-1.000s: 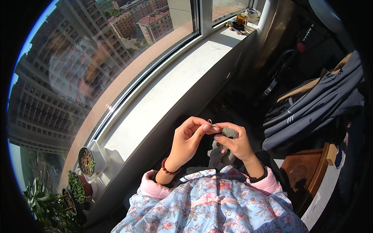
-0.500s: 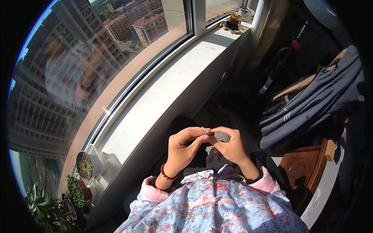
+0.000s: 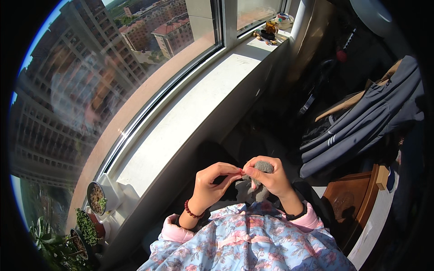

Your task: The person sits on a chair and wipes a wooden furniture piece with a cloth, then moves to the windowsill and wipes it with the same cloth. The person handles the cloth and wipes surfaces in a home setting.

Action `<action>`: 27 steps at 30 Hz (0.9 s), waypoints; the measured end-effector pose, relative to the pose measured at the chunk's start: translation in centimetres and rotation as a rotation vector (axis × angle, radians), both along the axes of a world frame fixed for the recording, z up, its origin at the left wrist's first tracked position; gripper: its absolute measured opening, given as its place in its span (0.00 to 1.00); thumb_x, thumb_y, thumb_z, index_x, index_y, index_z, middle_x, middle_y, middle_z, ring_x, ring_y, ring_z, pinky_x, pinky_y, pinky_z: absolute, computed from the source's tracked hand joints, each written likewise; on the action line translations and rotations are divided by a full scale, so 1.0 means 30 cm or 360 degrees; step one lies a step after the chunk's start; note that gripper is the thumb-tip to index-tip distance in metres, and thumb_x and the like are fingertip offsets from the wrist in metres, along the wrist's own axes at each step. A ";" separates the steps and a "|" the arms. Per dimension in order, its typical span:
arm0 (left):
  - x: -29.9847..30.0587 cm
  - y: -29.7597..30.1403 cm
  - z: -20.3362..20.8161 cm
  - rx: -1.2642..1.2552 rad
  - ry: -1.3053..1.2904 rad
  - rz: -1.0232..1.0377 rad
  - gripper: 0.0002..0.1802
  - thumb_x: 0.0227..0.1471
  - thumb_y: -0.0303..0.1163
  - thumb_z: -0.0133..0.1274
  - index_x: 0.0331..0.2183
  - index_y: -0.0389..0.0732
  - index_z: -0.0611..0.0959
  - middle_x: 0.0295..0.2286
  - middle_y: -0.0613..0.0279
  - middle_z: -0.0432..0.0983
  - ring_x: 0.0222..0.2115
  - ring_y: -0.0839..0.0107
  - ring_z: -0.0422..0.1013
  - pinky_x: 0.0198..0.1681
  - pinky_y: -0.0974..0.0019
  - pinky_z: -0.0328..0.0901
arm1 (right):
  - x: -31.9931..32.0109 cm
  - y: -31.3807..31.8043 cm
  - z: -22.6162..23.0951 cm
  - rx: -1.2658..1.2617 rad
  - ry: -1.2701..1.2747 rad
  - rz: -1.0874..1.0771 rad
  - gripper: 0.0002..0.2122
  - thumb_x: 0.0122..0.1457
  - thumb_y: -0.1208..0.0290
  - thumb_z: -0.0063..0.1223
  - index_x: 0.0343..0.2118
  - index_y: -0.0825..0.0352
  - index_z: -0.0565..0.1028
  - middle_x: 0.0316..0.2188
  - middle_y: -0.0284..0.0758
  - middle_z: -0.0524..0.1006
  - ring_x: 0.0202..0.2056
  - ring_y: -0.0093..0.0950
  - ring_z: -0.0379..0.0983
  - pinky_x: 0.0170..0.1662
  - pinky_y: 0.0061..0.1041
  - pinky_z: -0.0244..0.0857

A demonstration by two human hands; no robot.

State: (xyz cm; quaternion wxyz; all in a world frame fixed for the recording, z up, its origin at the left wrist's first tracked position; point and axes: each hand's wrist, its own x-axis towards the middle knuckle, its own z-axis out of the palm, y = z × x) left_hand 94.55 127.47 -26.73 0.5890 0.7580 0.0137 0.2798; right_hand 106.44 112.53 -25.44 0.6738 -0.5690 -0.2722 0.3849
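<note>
Low in the middle of the head view, my right hand (image 3: 275, 181) is wrapped round a small grey, fuzzy toy-like piece (image 3: 261, 195) that looks knitted or plush. Its rounded top shows above my fingers, and a pink patch shows on its lower part. My left hand (image 3: 209, 181), with a dark red bead bracelet (image 3: 193, 210) on the wrist, has thumb and index finger pinched together. Those tips meet my right fingertips at the toy's left side. A tiny reddish bit shows there, too small to name.
Along the window on the left runs a white sill (image 3: 181, 106). Potted plants (image 3: 96, 198) stand at its near end, small ornaments (image 3: 270, 31) at its far end. To the right are a brown wooden piece of furniture (image 3: 346, 189) and a dark grey garment (image 3: 357, 122).
Both hands have lowered slightly. The grey toy has turned and shows more of itself, with its pink patch. A small white bit at my fingertips no longer shows; a reddish one does.
</note>
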 end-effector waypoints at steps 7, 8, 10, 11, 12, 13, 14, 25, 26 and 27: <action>-0.036 -0.004 0.002 0.0199 0.0134 -0.0066 0.27 0.43 0.26 0.63 0.48 0.39 0.77 0.25 0.62 0.77 0.25 0.71 0.76 0.29 0.71 0.70 | 0.029 -0.005 -0.010 -0.0286 -0.0001 0.0378 0.06 0.56 0.73 0.58 0.28 0.71 0.76 0.19 0.29 0.75 0.18 0.13 0.69 0.21 0.12 0.63; -0.039 0.004 0.001 0.0366 0.0088 -0.0087 0.22 0.43 0.26 0.63 0.44 0.39 0.79 0.23 0.62 0.75 0.23 0.70 0.74 0.27 0.71 0.68 | 0.030 -0.002 -0.010 -0.0313 0.0030 0.0409 0.07 0.55 0.72 0.59 0.28 0.71 0.76 0.19 0.29 0.75 0.18 0.13 0.69 0.21 0.12 0.63; -0.053 0.010 -0.002 0.0523 0.0058 -0.0050 0.15 0.44 0.28 0.62 0.37 0.38 0.80 0.21 0.63 0.72 0.20 0.69 0.72 0.23 0.70 0.66 | 0.027 0.010 -0.010 -0.0387 0.0045 0.0462 0.09 0.55 0.69 0.60 0.27 0.70 0.77 0.17 0.27 0.74 0.16 0.13 0.67 0.19 0.12 0.61; -0.053 0.013 -0.005 0.0523 0.0027 0.0009 0.12 0.44 0.28 0.62 0.34 0.38 0.80 0.21 0.63 0.71 0.20 0.68 0.71 0.22 0.69 0.64 | 0.029 0.019 -0.008 -0.0412 0.0096 0.0502 0.10 0.55 0.67 0.60 0.27 0.70 0.77 0.16 0.26 0.73 0.15 0.13 0.66 0.18 0.13 0.60; -0.055 0.022 -0.006 0.0533 -0.0018 0.0071 0.10 0.45 0.29 0.62 0.31 0.38 0.79 0.20 0.63 0.70 0.19 0.68 0.70 0.20 0.68 0.63 | 0.040 0.033 -0.005 -0.0582 0.0141 0.0612 0.13 0.55 0.67 0.60 0.37 0.71 0.76 0.24 0.29 0.76 0.19 0.13 0.69 0.23 0.13 0.63; -0.065 0.036 -0.006 0.0556 0.0057 0.0138 0.09 0.45 0.28 0.62 0.29 0.38 0.78 0.21 0.62 0.71 0.20 0.68 0.71 0.22 0.69 0.64 | 0.047 0.047 -0.003 -0.0403 0.0134 0.0603 0.16 0.55 0.67 0.60 0.42 0.72 0.74 0.28 0.30 0.75 0.22 0.14 0.70 0.26 0.14 0.64; -0.083 0.051 -0.003 0.0578 0.0131 0.0203 0.09 0.45 0.28 0.62 0.28 0.37 0.77 0.22 0.61 0.72 0.21 0.68 0.71 0.23 0.70 0.65 | 0.052 0.061 -0.003 -0.0318 0.0167 0.0573 0.20 0.55 0.66 0.60 0.47 0.72 0.71 0.32 0.32 0.75 0.25 0.15 0.71 0.29 0.15 0.66; -0.395 0.272 -0.030 0.0379 0.0197 0.1128 0.23 0.51 0.12 0.48 0.49 0.37 0.74 0.35 0.53 0.79 0.34 0.64 0.78 0.37 0.69 0.72 | 0.310 0.248 -0.117 -0.0968 -0.0980 0.0141 0.23 0.64 0.54 0.41 0.34 0.77 0.74 0.28 0.37 0.79 0.32 0.27 0.75 0.40 0.26 0.66; -0.434 0.284 -0.039 0.0443 0.0221 0.1183 0.22 0.51 0.12 0.48 0.48 0.37 0.75 0.35 0.52 0.79 0.35 0.64 0.78 0.37 0.69 0.72 | 0.335 0.271 -0.111 -0.0953 -0.0726 -0.0078 0.24 0.64 0.53 0.40 0.34 0.75 0.75 0.28 0.36 0.77 0.30 0.25 0.74 0.36 0.25 0.67; -0.476 0.293 -0.047 0.0462 0.0248 0.1237 0.21 0.51 0.12 0.47 0.47 0.36 0.75 0.35 0.52 0.79 0.35 0.64 0.78 0.38 0.69 0.72 | 0.362 0.280 -0.088 -0.0766 -0.0331 -0.0277 0.24 0.64 0.52 0.40 0.35 0.75 0.75 0.30 0.36 0.78 0.31 0.24 0.74 0.34 0.24 0.69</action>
